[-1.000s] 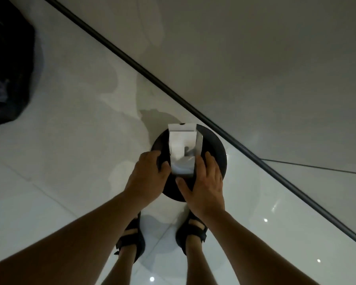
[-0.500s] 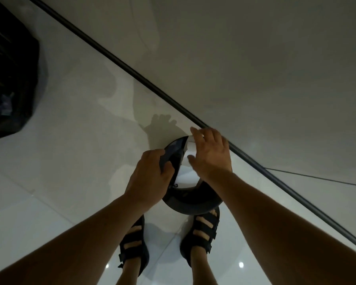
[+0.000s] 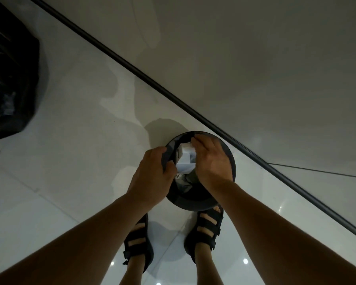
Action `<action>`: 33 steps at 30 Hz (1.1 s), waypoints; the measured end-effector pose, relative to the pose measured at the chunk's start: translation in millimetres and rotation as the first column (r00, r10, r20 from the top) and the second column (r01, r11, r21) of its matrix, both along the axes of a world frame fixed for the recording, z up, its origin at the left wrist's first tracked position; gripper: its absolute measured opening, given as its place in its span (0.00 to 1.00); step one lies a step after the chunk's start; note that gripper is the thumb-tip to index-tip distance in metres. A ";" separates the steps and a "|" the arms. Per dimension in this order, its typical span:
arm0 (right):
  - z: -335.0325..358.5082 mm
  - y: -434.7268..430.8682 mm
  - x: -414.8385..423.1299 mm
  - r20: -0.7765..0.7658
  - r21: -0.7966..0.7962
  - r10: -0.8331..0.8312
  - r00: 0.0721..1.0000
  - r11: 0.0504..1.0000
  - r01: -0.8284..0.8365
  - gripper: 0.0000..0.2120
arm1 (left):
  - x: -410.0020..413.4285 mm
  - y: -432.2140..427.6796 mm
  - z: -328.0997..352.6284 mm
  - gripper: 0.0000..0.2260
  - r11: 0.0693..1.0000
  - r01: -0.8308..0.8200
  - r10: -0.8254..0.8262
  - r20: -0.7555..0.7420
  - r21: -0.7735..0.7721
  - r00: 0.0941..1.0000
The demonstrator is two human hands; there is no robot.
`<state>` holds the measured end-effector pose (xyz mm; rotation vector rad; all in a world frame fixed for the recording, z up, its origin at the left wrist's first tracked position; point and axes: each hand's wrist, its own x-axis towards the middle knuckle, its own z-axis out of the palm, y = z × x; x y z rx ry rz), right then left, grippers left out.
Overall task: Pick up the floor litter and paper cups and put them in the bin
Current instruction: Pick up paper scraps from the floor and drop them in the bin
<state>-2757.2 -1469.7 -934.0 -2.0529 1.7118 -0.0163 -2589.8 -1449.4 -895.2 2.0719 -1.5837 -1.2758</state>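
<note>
Head view, looking down. Far left: a black bag point(image 3: 8, 79) lies on the glossy pale floor point(image 3: 70, 140), well apart from the person.

Centre left: the left hand point(image 3: 152, 171) has its fingers curled round a dark flap point(image 3: 167, 155) at the left side of the bin's mouth and grips it; the thumb lies against the white carton point(image 3: 186, 161).

Centre: the carton, a piece of the litter, sits tilted in the mouth of the bin, between the two hands. Crumpled dark material point(image 3: 183, 179) shows just below it inside the opening.

Centre right: the right hand point(image 3: 212, 161) lies palm down over the carton, its fingertips point(image 3: 195, 138) bent over the far edge. Whether it grips or only presses cannot be told, as the thumb is hidden.

The round black bin point(image 3: 193, 203) stands on the floor just in front of two feet in black strap sandals, left point(image 3: 138, 243) and right point(image 3: 206, 233). The right sandal's toe touches the bin's near wall.

Right: a black strip point(image 3: 132, 68) runs diagonally where the floor meets the grey wall point(image 3: 255, 58), passing just behind the bin.
</note>
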 end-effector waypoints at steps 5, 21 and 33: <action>-13.7 28.9 4.4 -0.065 0.062 0.097 0.993 0.994 -0.093 0.42 | 2.6 11.7 -2.1 0.22 0.999 0.008 -0.007 -0.015 0.033 1.000; -28.3 15.7 11.6 -0.163 0.483 0.209 0.964 0.869 -0.107 0.43 | 6.1 3.1 -2.3 0.24 0.991 0.130 -0.133 0.117 0.028 0.984; 101.6 59.7 -19.0 -0.142 0.412 -0.151 0.978 0.890 0.197 0.36 | 22.3 -14.1 120.1 0.21 0.965 0.256 -0.261 0.117 0.053 0.958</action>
